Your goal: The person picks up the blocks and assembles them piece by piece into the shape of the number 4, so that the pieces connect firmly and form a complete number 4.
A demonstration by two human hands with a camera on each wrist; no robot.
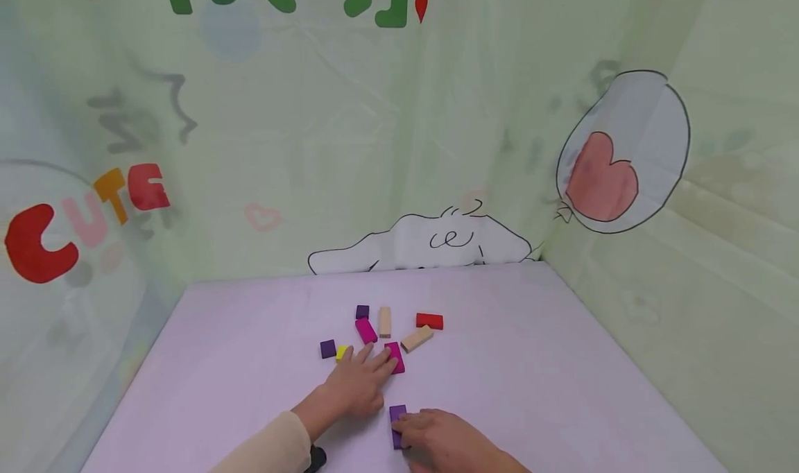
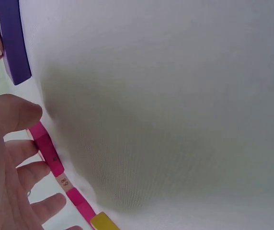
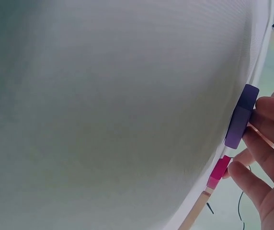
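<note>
My left hand (image 1: pixel 362 383) reaches over the table with spread fingers, their tips touching a magenta block (image 1: pixel 396 359). A yellow block (image 1: pixel 341 353) is partly hidden behind that hand. Nearer to me, my right hand (image 1: pixel 443 438) has its fingers on a long purple block (image 1: pixel 397 417) that lies flat. In the right wrist view these fingers rest along the side of the purple block (image 3: pixel 241 117), and the thumb is apart from it. The left wrist view has the purple block (image 2: pixel 13 43) beyond my left thumb.
Beyond the hands lie two dark purple cubes (image 1: pixel 327 349), another magenta block (image 1: pixel 366 330), two plain wooden blocks (image 1: pixel 385 322) and a red block (image 1: pixel 429 321). A black object (image 1: pixel 317 458) shows by the left sleeve. Printed cloth walls (image 1: pixel 299 147) enclose the table (image 1: pixel 530 362).
</note>
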